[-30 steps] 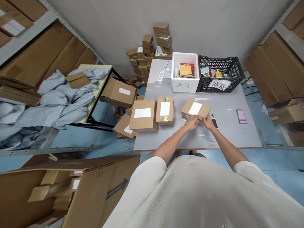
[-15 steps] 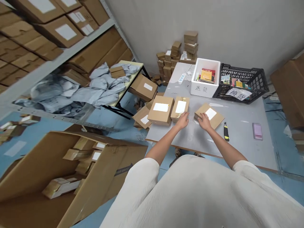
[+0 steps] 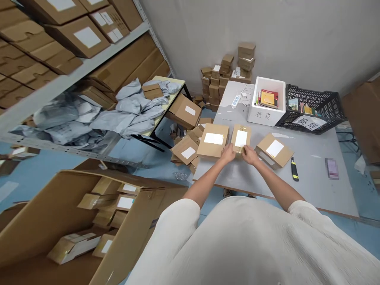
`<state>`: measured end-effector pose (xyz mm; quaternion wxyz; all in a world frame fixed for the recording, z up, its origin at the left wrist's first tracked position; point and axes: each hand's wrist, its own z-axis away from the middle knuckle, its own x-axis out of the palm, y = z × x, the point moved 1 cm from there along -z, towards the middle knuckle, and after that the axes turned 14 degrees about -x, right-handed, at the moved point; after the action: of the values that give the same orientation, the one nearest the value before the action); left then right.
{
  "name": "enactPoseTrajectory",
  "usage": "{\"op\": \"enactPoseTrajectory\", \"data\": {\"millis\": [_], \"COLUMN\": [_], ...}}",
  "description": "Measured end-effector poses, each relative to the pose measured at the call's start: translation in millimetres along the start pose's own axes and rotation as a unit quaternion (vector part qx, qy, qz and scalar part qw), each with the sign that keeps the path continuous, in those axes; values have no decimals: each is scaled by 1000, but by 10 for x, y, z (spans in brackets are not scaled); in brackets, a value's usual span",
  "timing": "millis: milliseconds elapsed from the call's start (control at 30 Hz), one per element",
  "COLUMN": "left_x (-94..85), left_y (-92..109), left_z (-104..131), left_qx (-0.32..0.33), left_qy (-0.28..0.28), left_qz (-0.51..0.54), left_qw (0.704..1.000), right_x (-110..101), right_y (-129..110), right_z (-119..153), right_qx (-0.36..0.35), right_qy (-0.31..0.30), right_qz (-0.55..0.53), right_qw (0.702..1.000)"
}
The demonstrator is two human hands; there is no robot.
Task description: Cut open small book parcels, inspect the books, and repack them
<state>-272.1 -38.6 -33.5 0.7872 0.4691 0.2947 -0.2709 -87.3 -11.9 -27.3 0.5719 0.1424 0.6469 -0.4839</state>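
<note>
A small cardboard box (image 3: 242, 134) with a white label and shiny tape stands on the grey table (image 3: 320, 158) in front of me. My left hand (image 3: 228, 153) grips its near left corner, between it and a wider labelled carton (image 3: 211, 145). At the near right corner my right hand (image 3: 250, 154) has its fingers closed on the same box. Beyond my right hand a third labelled parcel (image 3: 279, 152) sits turned at an angle, untouched. The undersides of my fingers are hidden.
A white foam bin (image 3: 265, 116) and a black crate (image 3: 314, 128) hold books at the back. A utility knife (image 3: 294, 169) and a blurred purple item (image 3: 331, 168) lie at right. A big open carton (image 3: 154, 213) with parcels stands left, near shelving (image 3: 103, 53).
My right hand has left the angled parcel and moved left onto the small box. My left hand has shifted to that box's near left corner. The view has turned slightly left.
</note>
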Motion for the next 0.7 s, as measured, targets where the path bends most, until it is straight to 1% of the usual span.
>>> {"op": "enactPoseTrajectory", "data": {"millis": [100,233,300,367,533,700], "left_x": [42,92,112,129,150,100], "left_y": [59,98,88,70,56,47], "left_z": [-31,-63,-70,-70,-53,10], "left_qx": [47,113,126,129,141,146], "left_qy": [-16,-93,-118,-129,-140,-139], "left_qz": [56,151,181,199,200,149], "left_qw": [997,978,968,963,959,968], "right_x": [-32,-71,-62,-30,39,-33], "right_y": [43,139,163,151,37,20], "right_z": [70,165,169,131,-33,-59], "right_qx": [52,120,137,155,198,195], "right_qy": [14,33,41,47,54,36], "right_qz": [5,-44,-75,-85,-57,-43], "right_qw": [999,991,987,983,977,979]}}
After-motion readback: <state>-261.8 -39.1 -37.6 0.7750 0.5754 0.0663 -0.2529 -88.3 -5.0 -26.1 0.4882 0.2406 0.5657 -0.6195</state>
